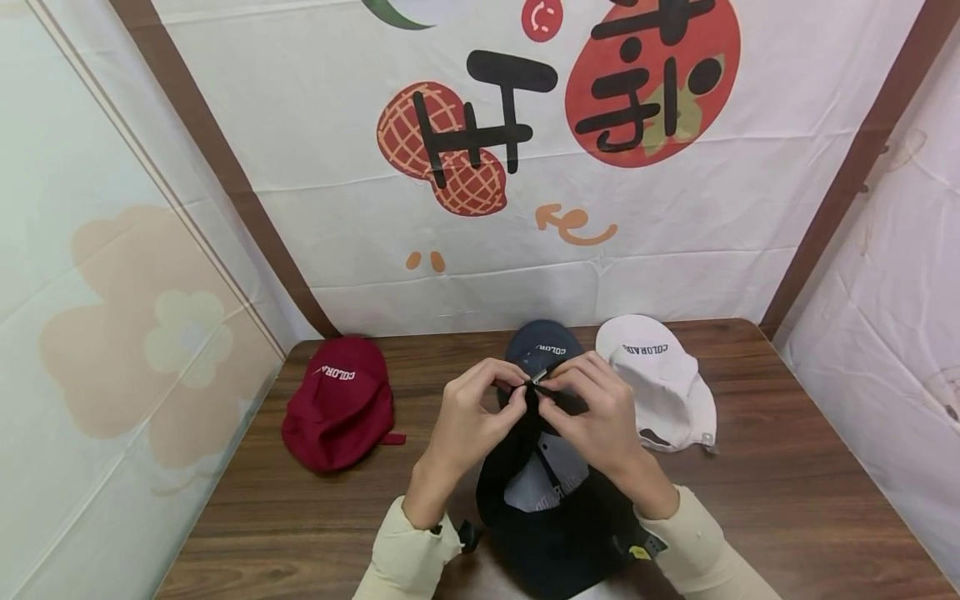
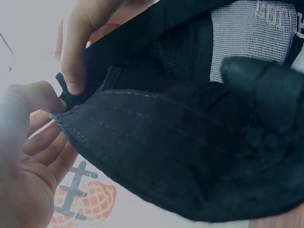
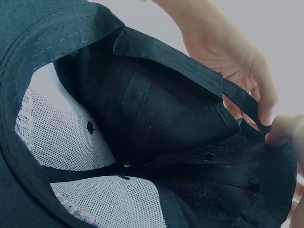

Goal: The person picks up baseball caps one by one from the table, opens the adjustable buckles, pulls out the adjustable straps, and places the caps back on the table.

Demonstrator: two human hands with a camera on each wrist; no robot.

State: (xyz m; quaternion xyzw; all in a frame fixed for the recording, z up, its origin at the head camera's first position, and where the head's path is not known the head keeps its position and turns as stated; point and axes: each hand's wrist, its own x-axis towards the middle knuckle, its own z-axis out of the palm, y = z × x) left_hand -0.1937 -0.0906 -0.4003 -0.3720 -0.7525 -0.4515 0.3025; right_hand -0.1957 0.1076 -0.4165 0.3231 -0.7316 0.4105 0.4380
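A black baseball cap [image 1: 525,542] hangs between both hands, its mesh-lined inside facing up and its brim toward the person. My left hand [image 1: 472,412] pinches the strap at the back of the cap between thumb and fingers. Close beside it, my right hand [image 1: 600,408] pinches the same strap area near a small silvery buckle [image 1: 540,377]. In the right wrist view, the narrow strap [image 3: 242,99] runs from the cap's edge to the fingertips. The left wrist view shows the stitched sweatband [image 2: 142,109] close up. Fingers partly hide the buckle.
A red cap [image 1: 341,412] lies on the wooden table [image 1: 300,533] at the left. Behind the hands sits a navy cap [image 1: 543,337], partly covered, and a white cap [image 1: 663,387] lies to its right. A printed white cloth [image 1: 315,225] hangs behind the table.
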